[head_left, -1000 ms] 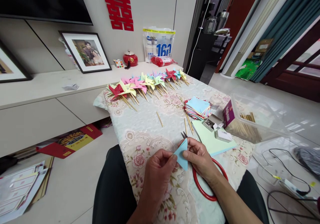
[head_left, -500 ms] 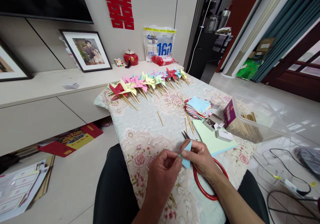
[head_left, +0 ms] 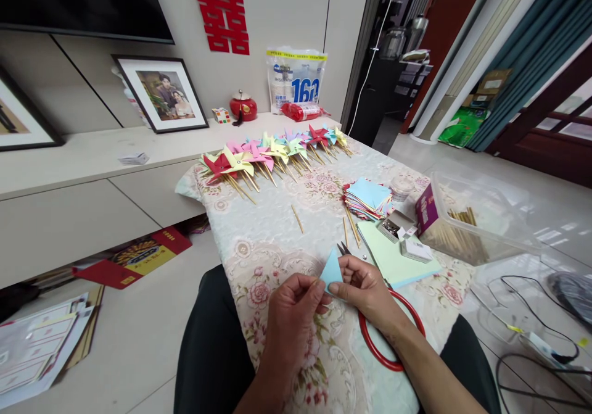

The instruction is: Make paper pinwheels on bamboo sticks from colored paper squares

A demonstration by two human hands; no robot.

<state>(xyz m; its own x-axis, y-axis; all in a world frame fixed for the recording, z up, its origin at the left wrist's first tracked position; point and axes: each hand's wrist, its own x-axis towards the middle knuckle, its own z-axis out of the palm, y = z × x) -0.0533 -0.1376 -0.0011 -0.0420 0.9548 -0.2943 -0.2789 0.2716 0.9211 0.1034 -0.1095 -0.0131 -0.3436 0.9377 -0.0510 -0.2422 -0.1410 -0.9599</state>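
A small piece of blue paper (head_left: 332, 271), its visible face a triangle, is held up over the near part of the table. My left hand (head_left: 296, 306) pinches its lower left corner between thumb and fingers. At its lower right edge, my right hand (head_left: 363, 285) grips it with thumb and curled fingers. Red-handled scissors (head_left: 385, 362) lie beneath my right hand and forearm, blades pointing away. Beyond them rest a few thin wooden sticks (head_left: 351, 226) and a stack of coloured paper squares (head_left: 369, 198).
Finished paper pinwheels (head_left: 272, 155) on sticks line the far side of the flowered tablecloth (head_left: 259, 241). To the right are green paper sheets (head_left: 393, 266), a small open box of metal pieces (head_left: 395, 226), a white box (head_left: 416, 250) and a clear tub of sticks (head_left: 462, 241).
The blue paper has turned and shifted slightly left, so its triangular face now points up. My left hand moved a little left with it; both hands keep their hold.
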